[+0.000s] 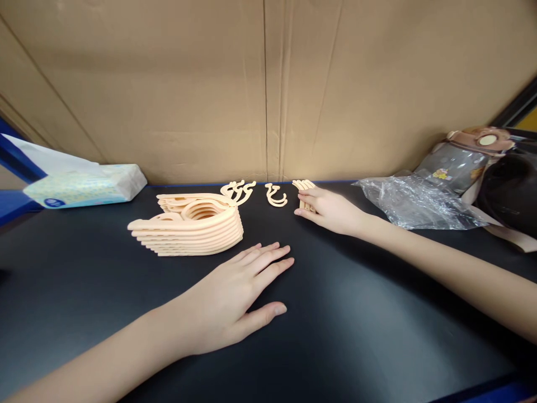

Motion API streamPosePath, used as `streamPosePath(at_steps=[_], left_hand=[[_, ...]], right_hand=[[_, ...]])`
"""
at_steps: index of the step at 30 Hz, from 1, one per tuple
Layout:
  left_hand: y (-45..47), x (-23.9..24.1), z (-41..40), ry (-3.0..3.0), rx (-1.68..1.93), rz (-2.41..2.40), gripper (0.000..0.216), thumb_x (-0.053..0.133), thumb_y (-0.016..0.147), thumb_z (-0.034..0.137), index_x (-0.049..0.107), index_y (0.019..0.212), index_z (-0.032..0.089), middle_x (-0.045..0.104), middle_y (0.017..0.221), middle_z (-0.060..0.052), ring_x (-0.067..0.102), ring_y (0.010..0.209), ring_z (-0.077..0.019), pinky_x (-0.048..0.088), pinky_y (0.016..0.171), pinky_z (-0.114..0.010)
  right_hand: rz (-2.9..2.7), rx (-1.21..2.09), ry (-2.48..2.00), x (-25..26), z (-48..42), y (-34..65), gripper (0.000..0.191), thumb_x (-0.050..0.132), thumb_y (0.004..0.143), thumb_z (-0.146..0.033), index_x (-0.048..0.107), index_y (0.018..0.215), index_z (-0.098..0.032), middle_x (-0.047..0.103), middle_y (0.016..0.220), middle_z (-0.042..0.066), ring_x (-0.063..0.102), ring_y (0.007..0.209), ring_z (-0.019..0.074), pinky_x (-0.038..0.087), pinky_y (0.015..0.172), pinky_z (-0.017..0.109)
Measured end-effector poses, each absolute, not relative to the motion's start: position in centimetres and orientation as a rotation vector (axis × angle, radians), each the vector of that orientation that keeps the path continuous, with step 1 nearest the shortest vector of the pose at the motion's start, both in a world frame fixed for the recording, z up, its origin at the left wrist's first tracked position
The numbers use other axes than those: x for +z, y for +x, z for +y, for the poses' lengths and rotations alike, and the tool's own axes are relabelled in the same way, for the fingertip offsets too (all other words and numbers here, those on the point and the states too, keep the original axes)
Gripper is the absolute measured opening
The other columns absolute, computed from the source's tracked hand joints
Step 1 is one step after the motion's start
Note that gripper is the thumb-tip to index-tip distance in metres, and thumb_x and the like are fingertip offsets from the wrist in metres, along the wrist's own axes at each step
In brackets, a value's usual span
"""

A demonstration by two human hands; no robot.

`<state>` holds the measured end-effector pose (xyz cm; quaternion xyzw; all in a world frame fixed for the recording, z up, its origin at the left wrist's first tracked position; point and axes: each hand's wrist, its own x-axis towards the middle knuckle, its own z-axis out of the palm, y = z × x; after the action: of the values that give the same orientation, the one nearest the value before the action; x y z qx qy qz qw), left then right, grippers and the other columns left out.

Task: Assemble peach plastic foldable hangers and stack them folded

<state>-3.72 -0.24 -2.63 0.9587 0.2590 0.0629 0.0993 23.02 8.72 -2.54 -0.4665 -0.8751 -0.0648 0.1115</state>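
My left hand (pixel 245 296) rests palm down low over the black table, fingers stretched out and thumb apart, with nothing in it. Beyond it lies a stack of cream plastic hanger bodies (pixel 193 232) with oval openings. My right hand (pixel 327 211) reaches to the back of the table and closes over a small row of cream plastic bars (pixel 304 184), partly hidden under its fingers. Between the stack and that hand are several cream hanger hooks (pixel 239 193) in a cluster. A smaller group of hooks (pixel 277 197) lies beside the bars.
A tissue pack (pixel 90 184) with a sheet pulled up sits at the back left. Toward the right are a crumpled clear plastic bag (pixel 415 201), a grey bottle (pixel 453 159) and a dark object with a strap. A cardboard wall (pixel 188 101) closes off the back.
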Motion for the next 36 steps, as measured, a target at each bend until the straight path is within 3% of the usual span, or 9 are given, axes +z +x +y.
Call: streamPosePath(at_steps=[14,17,22,31,36], left_hand=[[-3.8,-2.8,-0.1,2.824,0.243,0.738,0.055,0.043,0.099,0.045,0.035,0.149,0.022,0.034,0.157,-0.008,0.031,0.144,-0.0286,0.03,0.117,-0.05],[-3.9,-2.8,-0.2,2.82,0.256,0.741,0.055,0.043,0.1,0.045,0.034,0.149,0.024,0.034,0.157,-0.008,0.031,0.144,-0.0285,0.029,0.118,-0.05],[-3.9,-2.7,-0.3,2.816,0.239,0.758,0.055,0.043,0.099,0.046,0.034,0.149,0.024,0.035,0.156,-0.007,0.031,0.144,-0.0283,0.03,0.118,-0.049],[-3.7,-2.3,-0.4,2.816,0.185,0.779,0.055,0.041,0.1,0.047,0.035,0.148,0.021,0.035,0.156,-0.009,0.031,0.144,-0.0285,0.031,0.117,-0.05],[-3.9,-2.9,-0.3,2.811,0.25,0.753,0.056,0.044,0.099,0.045,0.033,0.149,0.024,0.034,0.156,-0.008,0.031,0.144,-0.0285,0.03,0.118,-0.049]], right_hand=[[-2.422,-0.167,-1.499,-3.0,8.4,21.7,0.037,0.045,0.098,-0.041,0.07,0.102,-0.014,0.068,0.117,0.014,0.063,0.111,0.0291,0.049,0.095,0.04],[-2.417,-0.148,-1.499,-2.4,8.6,22.1,0.041,0.039,0.1,-0.042,0.07,0.098,-0.016,0.071,0.111,0.012,0.065,0.104,0.0265,0.051,0.09,0.037],[-2.382,-0.184,-1.544,-1.7,9.4,23.8,0.046,0.027,0.103,-0.032,0.068,0.107,-0.012,0.067,0.118,0.015,0.062,0.109,0.0267,0.047,0.094,0.039],[-2.409,-0.276,-1.636,-2.1,8.9,25.5,0.039,0.034,0.101,-0.031,0.068,0.088,-0.017,0.068,0.101,0.008,0.064,0.095,0.0215,0.047,0.081,0.032],[-2.267,-0.389,-1.876,-1.7,8.6,25.4,0.037,0.042,0.097,-0.044,0.063,0.082,-0.017,0.067,0.096,0.013,0.063,0.092,0.0276,0.045,0.068,0.033]])
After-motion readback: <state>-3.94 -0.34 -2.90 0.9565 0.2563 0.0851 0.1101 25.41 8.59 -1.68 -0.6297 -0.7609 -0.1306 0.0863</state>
